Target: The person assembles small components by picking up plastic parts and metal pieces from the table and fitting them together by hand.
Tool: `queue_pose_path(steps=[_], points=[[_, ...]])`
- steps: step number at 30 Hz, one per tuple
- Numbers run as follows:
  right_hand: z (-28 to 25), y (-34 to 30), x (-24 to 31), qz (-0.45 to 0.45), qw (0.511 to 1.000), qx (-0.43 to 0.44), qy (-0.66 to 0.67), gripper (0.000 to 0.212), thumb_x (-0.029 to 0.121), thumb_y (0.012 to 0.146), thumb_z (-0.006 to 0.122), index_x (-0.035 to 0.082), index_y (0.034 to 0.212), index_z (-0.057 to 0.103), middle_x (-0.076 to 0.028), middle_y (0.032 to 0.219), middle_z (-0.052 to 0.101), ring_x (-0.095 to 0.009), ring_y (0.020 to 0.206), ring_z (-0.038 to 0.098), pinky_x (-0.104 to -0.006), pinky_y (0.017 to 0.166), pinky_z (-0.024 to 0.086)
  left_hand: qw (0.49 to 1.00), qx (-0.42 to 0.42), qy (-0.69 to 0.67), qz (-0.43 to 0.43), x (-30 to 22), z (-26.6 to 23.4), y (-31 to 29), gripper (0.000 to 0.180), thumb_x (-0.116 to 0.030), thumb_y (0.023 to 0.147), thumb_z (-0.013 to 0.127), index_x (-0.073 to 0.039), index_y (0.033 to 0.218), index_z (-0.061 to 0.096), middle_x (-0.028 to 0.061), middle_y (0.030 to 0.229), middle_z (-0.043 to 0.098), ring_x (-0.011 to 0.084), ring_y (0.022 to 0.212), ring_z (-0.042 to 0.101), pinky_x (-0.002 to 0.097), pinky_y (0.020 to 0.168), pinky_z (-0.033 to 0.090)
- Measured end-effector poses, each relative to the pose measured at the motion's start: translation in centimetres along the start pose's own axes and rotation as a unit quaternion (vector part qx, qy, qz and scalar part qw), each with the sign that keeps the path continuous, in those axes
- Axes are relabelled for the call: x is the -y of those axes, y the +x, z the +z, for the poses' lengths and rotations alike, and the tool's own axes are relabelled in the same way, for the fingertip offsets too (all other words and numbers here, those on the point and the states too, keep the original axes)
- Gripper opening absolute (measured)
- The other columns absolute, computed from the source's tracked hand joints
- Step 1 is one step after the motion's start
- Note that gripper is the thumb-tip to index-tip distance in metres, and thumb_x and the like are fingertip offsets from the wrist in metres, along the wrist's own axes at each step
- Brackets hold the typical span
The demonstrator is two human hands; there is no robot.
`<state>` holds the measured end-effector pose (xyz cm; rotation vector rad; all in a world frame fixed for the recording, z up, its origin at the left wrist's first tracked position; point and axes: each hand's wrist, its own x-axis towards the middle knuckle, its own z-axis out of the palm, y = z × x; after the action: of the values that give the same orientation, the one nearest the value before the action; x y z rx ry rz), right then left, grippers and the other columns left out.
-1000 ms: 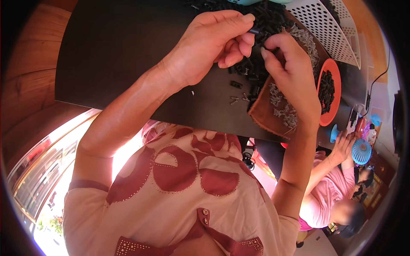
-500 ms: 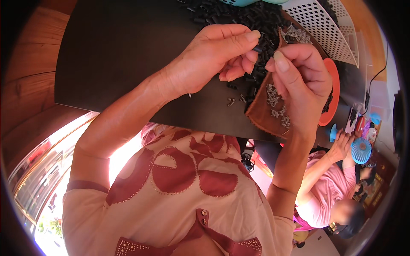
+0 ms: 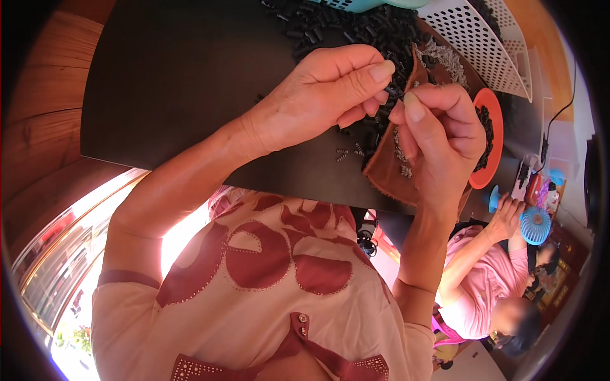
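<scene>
Held piece [image 3: 393, 93]: small and dark, pinched at the fingertips of my left hand [image 3: 346, 86], near my right hand [image 3: 445, 120]; I see little of it.
Black tubes [image 3: 359, 26]: short, dull cylinders heaped at all angles on the surface [image 3: 184, 82], beyond my hands.
Metal springs [image 3: 450, 58]: small silver coils, many on a brown cloth [image 3: 385, 167], a few loose on the surface beside it.

Blue fan [image 3: 535, 225] (round, ribbed) near a person in pink [image 3: 475, 289]
</scene>
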<state>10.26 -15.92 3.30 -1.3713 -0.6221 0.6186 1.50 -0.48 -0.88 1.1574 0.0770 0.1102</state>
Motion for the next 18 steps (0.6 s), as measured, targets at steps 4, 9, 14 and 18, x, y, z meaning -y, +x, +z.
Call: queue_pose_path(steps=[4, 9, 14, 18], points=[[0.4, -0.1, 0.2, 0.030, 0.999, -0.030, 0.026, 0.006, 0.002, 0.090, 0.063, -0.002, 0.090, 0.058, -0.008, 0.072, 0.064, -0.002, 0.046, 0.045, -0.0164, 0.041, 0.034, 1.000, -0.002, 0.014, 0.002, 0.2, 0.2, 0.0, 0.030, -0.031, 0.102, 0.045, -0.005, 0.096, 0.057, 0.0000, 0.075, 0.055, 0.0050, 0.059, 0.044, 0.0187, 0.051, 0.035], [0.9, -0.5, 0.1, 0.035, 0.997, -0.055, 0.036, 0.008, 0.003, 0.090, 0.063, -0.002, 0.088, 0.057, -0.009, 0.072, 0.064, -0.003, 0.044, 0.044, -0.0165, 0.040, 0.033, 0.997, -0.016, 0.065, 0.049, 0.4, 0.5, -0.1, 0.031, -0.032, 0.102, 0.045, -0.004, 0.093, 0.055, -0.0005, 0.073, 0.051, 0.0037, 0.058, 0.041, 0.0182, 0.050, 0.033], [1.1, -0.7, -0.1, 0.028, 0.997, -0.060, 0.035, 0.008, 0.003, 0.091, 0.062, -0.002, 0.088, 0.057, -0.008, 0.071, 0.064, -0.003, 0.044, 0.045, -0.0163, 0.040, 0.033, 0.993, -0.016, 0.092, 0.079, 0.7, 0.4, -0.1, 0.031, -0.031, 0.102, 0.045, -0.004, 0.092, 0.055, -0.0004, 0.072, 0.050, 0.0036, 0.057, 0.040, 0.0182, 0.050, 0.033], [1.1, -0.7, 0.1, 0.008, 0.998, -0.055, -0.004, 0.007, 0.002, 0.090, 0.063, -0.002, 0.088, 0.058, -0.007, 0.070, 0.063, -0.002, 0.046, 0.044, -0.0158, 0.041, 0.033, 0.991, 0.002, 0.103, 0.083, 0.6, 0.2, -0.1, 0.031, -0.031, 0.102, 0.045, -0.004, 0.090, 0.054, -0.0007, 0.068, 0.047, 0.0043, 0.057, 0.038, 0.0192, 0.049, 0.032]])
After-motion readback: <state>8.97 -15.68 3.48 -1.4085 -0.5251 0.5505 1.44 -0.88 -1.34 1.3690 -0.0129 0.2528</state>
